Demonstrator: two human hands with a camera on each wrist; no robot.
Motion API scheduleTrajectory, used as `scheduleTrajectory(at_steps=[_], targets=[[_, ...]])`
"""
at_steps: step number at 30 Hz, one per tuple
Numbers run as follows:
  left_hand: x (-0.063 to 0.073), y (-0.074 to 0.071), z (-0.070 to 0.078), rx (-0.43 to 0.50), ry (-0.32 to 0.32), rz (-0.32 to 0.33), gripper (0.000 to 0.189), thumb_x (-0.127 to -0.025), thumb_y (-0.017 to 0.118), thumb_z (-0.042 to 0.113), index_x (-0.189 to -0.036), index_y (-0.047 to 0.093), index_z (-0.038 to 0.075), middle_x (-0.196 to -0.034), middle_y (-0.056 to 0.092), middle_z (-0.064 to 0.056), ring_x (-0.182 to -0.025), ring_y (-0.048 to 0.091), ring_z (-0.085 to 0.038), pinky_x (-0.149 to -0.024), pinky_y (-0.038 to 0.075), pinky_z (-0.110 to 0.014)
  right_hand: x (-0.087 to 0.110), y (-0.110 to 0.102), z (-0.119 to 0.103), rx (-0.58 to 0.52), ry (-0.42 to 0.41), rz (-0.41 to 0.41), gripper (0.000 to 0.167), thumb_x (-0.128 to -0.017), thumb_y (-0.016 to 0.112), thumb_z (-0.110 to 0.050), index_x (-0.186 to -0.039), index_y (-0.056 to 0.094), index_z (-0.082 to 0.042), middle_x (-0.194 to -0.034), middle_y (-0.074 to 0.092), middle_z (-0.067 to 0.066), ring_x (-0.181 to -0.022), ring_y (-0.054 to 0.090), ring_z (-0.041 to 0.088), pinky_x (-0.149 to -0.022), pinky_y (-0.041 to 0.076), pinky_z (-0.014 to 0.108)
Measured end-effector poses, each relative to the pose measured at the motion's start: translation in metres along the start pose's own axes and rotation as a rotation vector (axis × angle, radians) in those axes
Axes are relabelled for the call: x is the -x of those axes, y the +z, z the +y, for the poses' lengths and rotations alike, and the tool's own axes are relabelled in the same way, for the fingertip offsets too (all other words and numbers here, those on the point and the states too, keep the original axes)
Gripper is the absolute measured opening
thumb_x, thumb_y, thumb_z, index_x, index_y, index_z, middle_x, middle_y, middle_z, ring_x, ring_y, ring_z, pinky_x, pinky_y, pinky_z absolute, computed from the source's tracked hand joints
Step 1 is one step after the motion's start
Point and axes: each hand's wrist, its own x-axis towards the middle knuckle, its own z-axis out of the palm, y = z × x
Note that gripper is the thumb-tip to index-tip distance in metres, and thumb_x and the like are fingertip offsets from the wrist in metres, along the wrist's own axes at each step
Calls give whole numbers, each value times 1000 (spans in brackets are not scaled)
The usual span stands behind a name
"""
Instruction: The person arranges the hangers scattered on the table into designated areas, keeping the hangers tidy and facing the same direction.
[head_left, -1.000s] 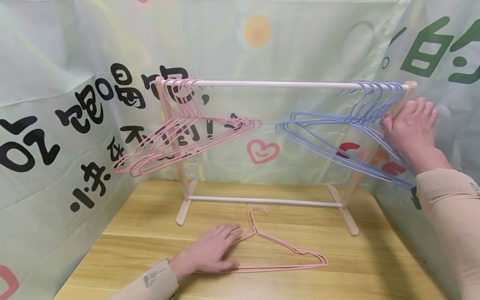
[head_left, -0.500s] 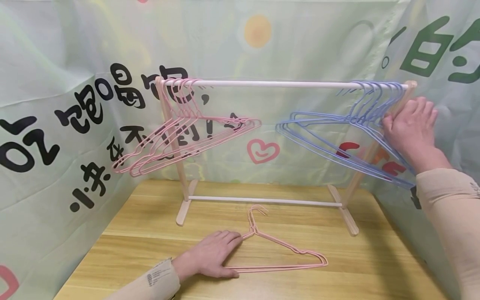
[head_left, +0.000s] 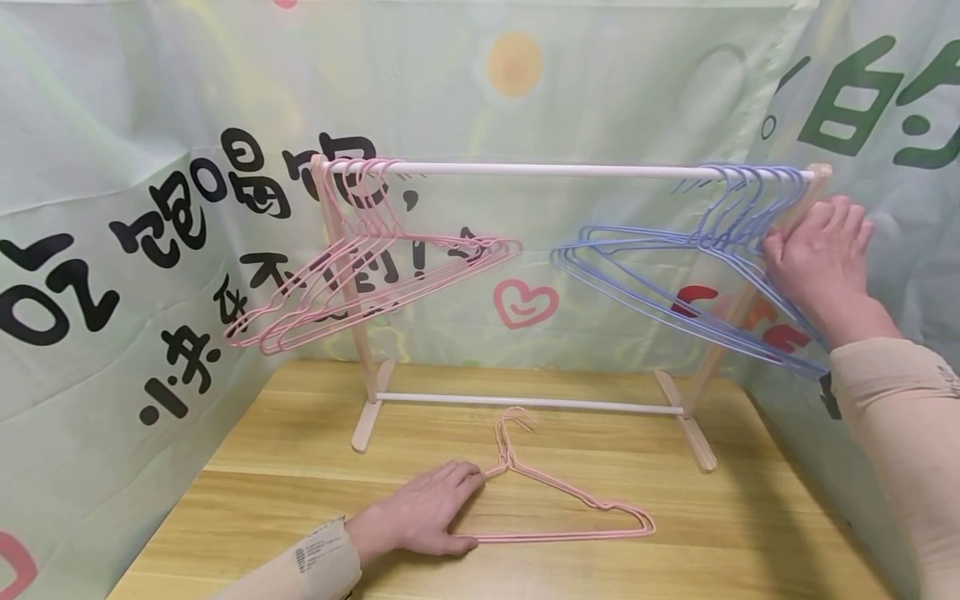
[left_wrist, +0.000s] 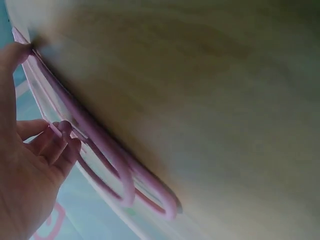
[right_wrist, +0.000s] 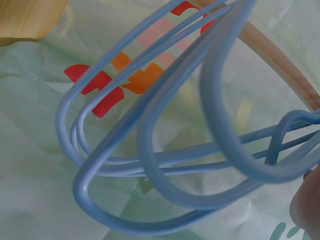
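Observation:
Two pink wire hangers [head_left: 555,483] lie stacked flat on the table, hooks pointing at the rack. My left hand [head_left: 427,508] holds them at their left side, thumb at the bottom bar and fingers at the shoulder. In the left wrist view the fingers [left_wrist: 55,145] curl at the pink wire [left_wrist: 95,131]. My right hand [head_left: 821,262] grips the rack's right wooden upright [head_left: 720,346], with its thumb close to several blue hangers [head_left: 645,242]. Its far fingertips are hidden. In the right wrist view blue wire loops [right_wrist: 150,165] fill the middle and one fingertip [right_wrist: 305,200] shows.
The wooden rack carries a white top rail [head_left: 540,170] and a white lower rail [head_left: 525,402]. Several pink hangers [head_left: 375,250] hang at its left end. A printed cloth [head_left: 450,83] stands behind the wooden table [head_left: 262,467].
My left hand has shifted slightly right and down, its thumb lower on the hangers. The bottom bars of the two pink hangers lie closer together. My right hand has stayed put.

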Motion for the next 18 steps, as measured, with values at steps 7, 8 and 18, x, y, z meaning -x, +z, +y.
scheduleTrajectory(at_steps=[7, 8, 18], targets=[[1, 0, -1, -12, -2, 35, 90, -84, 75, 56, -150, 46, 2, -143, 52, -10, -128, 55, -20, -109, 48, -34, 0, -1, -1, 0, 8, -6, 44, -97, 40, -22, -106, 33, 21, -104, 25, 37, -104, 23, 57, -92, 17, 69], [1, 0, -2, -7, -3, 41, 91, -83, 76, 55, -150, 46, 2, -142, 52, -10, -127, 55, -20, -109, 48, -34, 0, -1, -2, -1, 8, -4, 44, -97, 40, -21, -106, 33, 21, -104, 25, 37, -104, 23, 57, -92, 17, 69], [0, -11, -5, 39, -16, 112, 97, -77, 81, 51, -152, 44, 2, -145, 50, -10, -128, 54, -21, -107, 49, -35, 1, -2, -3, -2, 10, -4, 44, -96, 40, -21, -107, 33, 21, -105, 26, 37, -104, 23, 56, -93, 17, 69]])
